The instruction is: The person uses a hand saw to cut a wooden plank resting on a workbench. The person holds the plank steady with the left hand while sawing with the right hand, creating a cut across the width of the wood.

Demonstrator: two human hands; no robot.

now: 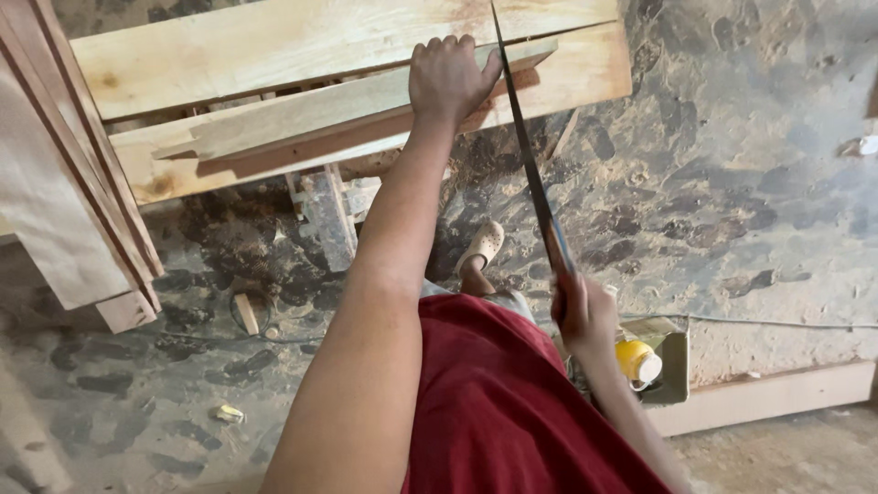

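Observation:
My left hand [450,75] presses down on a narrow pale wooden plank [302,114] that lies across wider boards on a low bench. My right hand [583,316] grips the handle of a long thin handsaw [529,155]. Its blade runs up and away to the plank's right end, just right of my left hand, edge-on to the camera. My red garment [498,393] and a foot in a pale perforated sandal [482,247] show below.
A wide board [229,46] lies behind the plank. More planks [64,201] lean at the left. A yellow-capped container sits in a small box [660,361] at the right. Sawdust, offcuts and a cable lie on the stone floor [732,183].

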